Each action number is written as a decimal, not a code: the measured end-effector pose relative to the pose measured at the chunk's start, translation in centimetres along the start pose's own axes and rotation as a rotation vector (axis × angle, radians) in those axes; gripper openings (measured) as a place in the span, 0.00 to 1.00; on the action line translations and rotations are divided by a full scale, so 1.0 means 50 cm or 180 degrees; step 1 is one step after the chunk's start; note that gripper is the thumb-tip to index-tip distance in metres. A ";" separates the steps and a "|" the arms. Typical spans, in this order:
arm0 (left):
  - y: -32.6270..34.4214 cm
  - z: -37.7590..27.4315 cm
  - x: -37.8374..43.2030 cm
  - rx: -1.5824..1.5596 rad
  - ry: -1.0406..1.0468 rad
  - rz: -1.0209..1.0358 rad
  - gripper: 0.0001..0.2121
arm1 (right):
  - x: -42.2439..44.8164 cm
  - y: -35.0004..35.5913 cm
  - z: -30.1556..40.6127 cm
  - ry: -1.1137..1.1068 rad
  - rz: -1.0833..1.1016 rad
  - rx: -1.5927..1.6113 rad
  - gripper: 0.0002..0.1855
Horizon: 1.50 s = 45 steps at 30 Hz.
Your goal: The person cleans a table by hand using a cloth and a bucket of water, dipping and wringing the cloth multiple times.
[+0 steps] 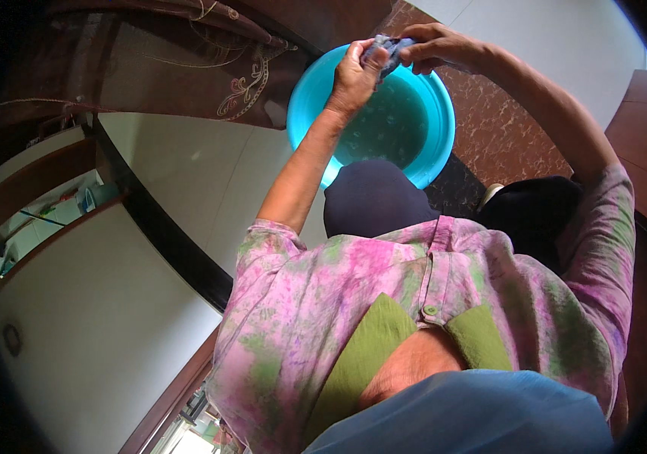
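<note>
A turquoise plastic basin [444,122] holds murky water with some bubbles on it. Over its far rim my left hand [356,76] grips a wet, bunched grey-blue cloth [390,55], the thumb pressed on it. From the right my right hand [434,48] reaches to the same cloth, its fingers on the cloth's right end. How firmly those fingers close is hard to make out. The cloth is held above the water, and its far side is partly hidden by the fingers.
My dark-clad knee [377,196] is close to the basin's near rim. A dark cover with embroidered trim [244,91] hangs at the upper left. Reddish-brown marbled tile [488,113] lies right of the basin. A pale door panel [102,329] is at the lower left.
</note>
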State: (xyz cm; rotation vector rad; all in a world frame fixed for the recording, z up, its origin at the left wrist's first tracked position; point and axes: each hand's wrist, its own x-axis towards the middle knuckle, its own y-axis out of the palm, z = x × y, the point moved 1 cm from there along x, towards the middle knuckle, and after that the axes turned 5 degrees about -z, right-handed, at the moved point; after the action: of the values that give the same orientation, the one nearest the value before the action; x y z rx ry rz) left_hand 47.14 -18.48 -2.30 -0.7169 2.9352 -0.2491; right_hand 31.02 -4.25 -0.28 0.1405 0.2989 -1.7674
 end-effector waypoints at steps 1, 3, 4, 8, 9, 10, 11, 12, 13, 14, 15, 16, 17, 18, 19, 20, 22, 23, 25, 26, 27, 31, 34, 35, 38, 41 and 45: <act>0.003 -0.003 0.006 -0.0849 -0.0517 0.0165 0.23 | -0.013 -0.004 -0.002 -0.0084 -0.0087 0.0041 0.29; 0.023 -0.007 0.009 -0.1663 -0.0874 0.0245 0.16 | -0.042 -0.006 -0.006 -0.0248 -0.0264 0.0140 0.27; 0.040 -0.007 0.011 -0.1841 -0.0966 0.0225 0.15 | -0.054 -0.014 -0.011 -0.0065 -0.0228 -0.0054 0.25; 0.056 -0.003 0.035 -0.2140 -0.0980 0.0037 0.10 | -0.094 -0.001 -0.029 -0.0087 -0.0446 0.0598 0.23; 0.066 -0.011 0.041 -0.2190 -0.0959 0.0011 0.08 | -0.098 -0.004 -0.033 -0.0060 -0.0515 0.0559 0.24; 0.069 -0.018 0.045 -0.2250 -0.1010 0.0011 0.06 | -0.097 -0.006 -0.038 -0.0035 -0.0580 0.0520 0.24; 0.072 -0.027 0.049 -0.2191 -0.0886 0.0102 0.05 | -0.095 -0.008 -0.044 -0.0012 -0.0641 0.0483 0.24; 0.072 -0.038 0.054 -0.2128 -0.0762 0.0191 0.05 | -0.084 -0.013 -0.053 0.0101 -0.0668 0.0455 0.23; 0.072 -0.048 0.058 -0.2066 -0.0639 0.0278 0.05 | -0.080 -0.025 -0.058 0.0062 -0.0522 0.0311 0.23; 0.068 -0.056 0.065 -0.1903 -0.0449 0.0252 0.04 | -0.077 -0.038 -0.064 0.0024 -0.0376 0.0166 0.23; 0.063 -0.063 0.070 -0.1830 -0.0420 0.0104 0.05 | -0.073 -0.040 -0.055 -0.0035 -0.0207 0.0024 0.23; 0.060 -0.071 0.074 -0.1759 -0.0391 -0.0043 0.05 | -0.078 -0.042 -0.043 -0.0047 -0.0067 0.0176 0.24; 0.058 -0.074 0.078 -0.1688 -0.0361 -0.0187 0.06 | -0.078 -0.043 -0.039 -0.0087 -0.0106 0.0212 0.23; 0.066 -0.072 0.085 -0.1874 -0.0473 -0.0251 0.06 | -0.080 -0.045 -0.038 -0.0123 -0.0158 0.0242 0.23; 0.073 -0.070 0.085 -0.2092 -0.0442 -0.0181 0.06 | -0.083 -0.047 -0.037 -0.0158 -0.0211 0.0272 0.23; 0.080 -0.068 0.082 -0.2311 -0.0411 -0.0107 0.06 | -0.084 -0.038 -0.042 -0.0103 -0.0517 0.0698 0.28; 0.086 -0.061 0.093 -0.2526 -0.0305 0.0046 0.07 | -0.082 -0.031 -0.046 -0.0062 -0.0772 0.1092 0.32; 0.087 -0.059 0.101 -0.2716 -0.0262 0.0325 0.07 | -0.081 -0.030 -0.046 -0.0042 -0.0900 0.1290 0.35; 0.094 -0.066 0.108 -0.3095 -0.0168 0.0910 0.08 | -0.085 -0.016 -0.023 -0.0182 -0.0883 0.1427 0.40; 0.098 -0.055 0.115 -0.3230 -0.0219 0.1073 0.09 | -0.086 -0.018 -0.037 -0.0076 -0.0726 0.1505 0.37; 0.102 -0.060 0.115 -0.3246 -0.0238 0.0900 0.08 | -0.087 -0.024 -0.049 0.0027 -0.0573 0.1586 0.35; 0.078 -0.037 0.130 -0.3255 -0.0363 -0.0208 0.04 | -0.093 -0.086 -0.081 -0.0358 -0.1204 0.1793 0.25; 0.104 -0.009 0.136 -0.2776 -0.0339 -0.0581 0.04 | -0.105 -0.140 -0.099 -0.0556 -0.1800 0.1446 0.24; 0.115 -0.010 0.131 -0.2696 -0.0483 -0.0681 0.04 | -0.108 -0.147 -0.104 -0.0541 -0.1920 0.1548 0.24; 0.103 -0.024 0.136 -0.2176 -0.0034 -0.0548 0.05 | -0.127 -0.131 -0.026 -0.0684 -0.2166 0.1605 0.26; 0.101 -0.046 0.144 -0.1566 0.0052 0.0223 0.11 | -0.151 -0.139 -0.011 -0.0381 -0.2969 0.0886 0.21; 0.115 -0.107 0.114 -0.0409 0.0125 0.1029 0.19 | -0.200 -0.208 0.019 -0.0726 -0.2842 0.0556 0.12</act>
State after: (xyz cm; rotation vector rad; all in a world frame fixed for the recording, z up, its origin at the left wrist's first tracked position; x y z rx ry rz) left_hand 38.74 -15.40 1.49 -0.2428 3.0652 -0.0454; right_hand 23.13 6.91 4.48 -0.0923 0.0254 -2.6689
